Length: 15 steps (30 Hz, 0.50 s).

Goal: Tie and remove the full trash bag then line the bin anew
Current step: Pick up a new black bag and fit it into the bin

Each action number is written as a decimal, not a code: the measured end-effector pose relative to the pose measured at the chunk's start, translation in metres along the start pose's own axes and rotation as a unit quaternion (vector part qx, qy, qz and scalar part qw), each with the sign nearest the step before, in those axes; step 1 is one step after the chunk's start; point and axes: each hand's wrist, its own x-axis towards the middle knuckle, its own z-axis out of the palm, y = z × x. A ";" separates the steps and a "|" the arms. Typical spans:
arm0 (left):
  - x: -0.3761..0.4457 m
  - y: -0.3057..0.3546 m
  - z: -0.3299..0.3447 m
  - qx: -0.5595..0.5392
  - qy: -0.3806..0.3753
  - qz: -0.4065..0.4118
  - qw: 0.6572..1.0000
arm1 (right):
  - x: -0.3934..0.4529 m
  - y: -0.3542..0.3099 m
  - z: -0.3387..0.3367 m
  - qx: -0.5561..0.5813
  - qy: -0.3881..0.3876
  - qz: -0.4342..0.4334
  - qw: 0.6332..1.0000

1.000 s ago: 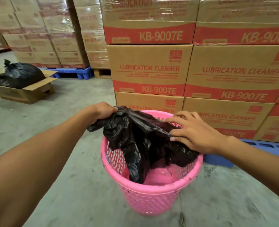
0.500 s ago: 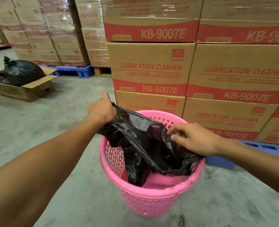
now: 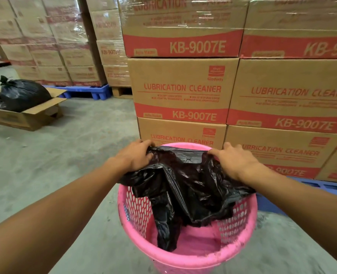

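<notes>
A pink perforated bin (image 3: 185, 260) stands on the concrete floor in front of me. A fresh black trash bag (image 3: 191, 186) hangs crumpled over its far rim and down inside. My left hand (image 3: 135, 156) grips the bag's top edge at the left. My right hand (image 3: 232, 158) pinches the same edge at the right, so the edge is stretched between them above the bin's back rim. A tied, full black bag (image 3: 21, 94) sits in an open cardboard box (image 3: 27, 115) at the far left.
Stacked cartons marked LUBRICATION CLEANER (image 3: 183, 89) rise directly behind the bin on a blue pallet (image 3: 319, 186). More wrapped cartons (image 3: 65, 42) stand on another blue pallet (image 3: 88, 91) at the back left. Bare concrete floor (image 3: 65, 155) lies to the left.
Both hands have moved up and apart along the bag's edge, spreading it flat between them. The right hand shifted right and the left hand came down toward the bin's rim.
</notes>
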 end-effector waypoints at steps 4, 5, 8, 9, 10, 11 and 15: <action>0.008 -0.006 0.003 -0.026 0.046 0.009 0.999 | 0.010 0.008 -0.009 0.009 -0.005 -0.034 0.999; 0.010 -0.007 0.003 -0.036 0.064 0.007 0.997 | 0.012 0.010 -0.012 0.010 -0.006 -0.039 0.999; 0.016 -0.009 0.005 -0.058 0.111 0.002 0.992 | 0.019 0.013 -0.014 0.044 0.035 -0.055 0.997; 0.018 -0.009 0.006 -0.063 0.117 -0.007 0.991 | 0.023 0.014 -0.015 0.061 0.051 -0.048 0.996; 0.020 -0.009 0.006 -0.068 0.122 -0.015 0.990 | 0.028 0.017 -0.015 0.078 0.054 -0.031 0.995; 0.023 -0.008 0.006 -0.076 0.123 -0.030 0.989 | 0.033 0.021 -0.017 0.091 0.037 -0.007 0.995; 0.035 -0.009 0.007 -0.096 0.122 -0.079 0.985 | 0.051 0.041 -0.023 0.198 -0.095 -0.025 0.975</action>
